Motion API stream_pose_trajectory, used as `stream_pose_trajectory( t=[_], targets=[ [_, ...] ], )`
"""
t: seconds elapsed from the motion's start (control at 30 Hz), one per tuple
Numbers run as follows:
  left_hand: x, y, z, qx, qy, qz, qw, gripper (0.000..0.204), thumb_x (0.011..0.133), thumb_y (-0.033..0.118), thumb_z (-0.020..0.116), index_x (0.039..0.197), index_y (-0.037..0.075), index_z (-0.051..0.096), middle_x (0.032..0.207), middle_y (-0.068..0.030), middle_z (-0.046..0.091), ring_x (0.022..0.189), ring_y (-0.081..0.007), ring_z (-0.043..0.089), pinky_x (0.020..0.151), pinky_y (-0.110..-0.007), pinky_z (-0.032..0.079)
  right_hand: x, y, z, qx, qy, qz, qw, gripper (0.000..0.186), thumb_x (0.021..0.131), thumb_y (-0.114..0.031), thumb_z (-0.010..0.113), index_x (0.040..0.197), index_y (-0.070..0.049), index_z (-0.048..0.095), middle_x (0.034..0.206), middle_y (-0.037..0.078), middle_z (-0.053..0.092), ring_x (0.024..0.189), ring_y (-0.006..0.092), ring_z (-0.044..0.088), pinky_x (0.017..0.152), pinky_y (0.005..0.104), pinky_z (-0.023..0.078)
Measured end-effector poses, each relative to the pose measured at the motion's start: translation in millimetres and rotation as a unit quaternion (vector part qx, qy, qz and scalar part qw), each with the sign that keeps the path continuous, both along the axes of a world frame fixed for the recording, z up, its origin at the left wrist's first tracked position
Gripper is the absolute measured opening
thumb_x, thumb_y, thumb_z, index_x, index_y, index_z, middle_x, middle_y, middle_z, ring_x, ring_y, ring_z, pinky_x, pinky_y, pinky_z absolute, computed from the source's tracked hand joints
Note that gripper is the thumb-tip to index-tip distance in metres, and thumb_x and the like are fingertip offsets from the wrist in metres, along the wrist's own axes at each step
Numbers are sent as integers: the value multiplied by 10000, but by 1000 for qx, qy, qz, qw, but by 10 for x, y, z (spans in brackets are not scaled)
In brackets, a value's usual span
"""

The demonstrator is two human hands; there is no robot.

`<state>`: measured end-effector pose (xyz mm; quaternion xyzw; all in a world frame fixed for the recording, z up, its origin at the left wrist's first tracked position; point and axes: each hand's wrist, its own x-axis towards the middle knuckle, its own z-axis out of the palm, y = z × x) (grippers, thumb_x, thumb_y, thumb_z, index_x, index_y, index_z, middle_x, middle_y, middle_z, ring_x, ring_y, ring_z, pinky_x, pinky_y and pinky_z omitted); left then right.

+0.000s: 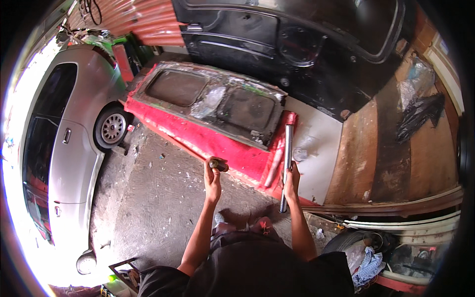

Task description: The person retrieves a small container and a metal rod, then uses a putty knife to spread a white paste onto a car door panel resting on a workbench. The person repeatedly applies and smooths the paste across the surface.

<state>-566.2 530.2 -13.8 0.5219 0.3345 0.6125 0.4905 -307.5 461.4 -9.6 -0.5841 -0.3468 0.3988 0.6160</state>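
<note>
My left hand (pixel 213 184) is closed round a short dark cylinder (pixel 217 165) with a rounded, brownish end. In my right hand (pixel 292 182) is a long, shiny metal tube (pixel 289 143), held nearly upright in the picture, its dark lower end showing below my fingers. Both hands are in front of my body, apart from each other. Beyond them a worn grey panel (pixel 210 106) with two recessed areas lies on a red cover (pixel 198 132). The tube's upper part overlaps the right end of this red cover in view.
A silver car (pixel 74 133) stands at the left. A large black vehicle panel (pixel 297 52) leans at the back. Wooden boards (pixel 356 153), a white sheet (pixel 316 133) and a black plastic bag (pixel 418 116) are at the right. A tire (pixel 346 240) and rags lie lower right.
</note>
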Motion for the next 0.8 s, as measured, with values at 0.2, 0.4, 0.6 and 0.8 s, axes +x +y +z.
stream_pose_trajectory(
  t=[0.2,0.4,0.6,0.8],
  targets=[
    [-977,-67,15,-70,8,9,997,387,1030,368,429,1239,43,406,900,-37,495,767,-106,466,698,-255,406,-764,190,-141,-18,10,31,999,226,972,-263,384,1041,-81,499,584,-2,436,339,84,361,301,242,293],
    [-1619,284,-166,-121,-16,2,992,268,1042,241,425,1245,72,378,937,-19,473,810,-94,460,724,-246,410,-1331,509,-149,-34,11,55,998,257,986,-315,380,1064,-107,511,564,-16,423,336,76,354,301,236,284],
    [-1709,888,-79,-132,-137,-38,981,346,996,70,479,1331,45,397,1004,-31,530,874,-116,501,779,-283,418,-1541,1010,-171,-71,-1,71,995,286,997,-355,405,1097,-103,497,544,-24,411,327,71,352,291,236,267],
    [-1706,1740,-150,-87,-80,-44,992,378,973,184,573,1285,60,397,996,-64,581,876,-135,546,796,-305,446,-1691,1743,-428,-84,21,29,996,280,993,-351,480,1132,-111,518,533,-38,407,329,71,354,289,235,262]
  ],
)
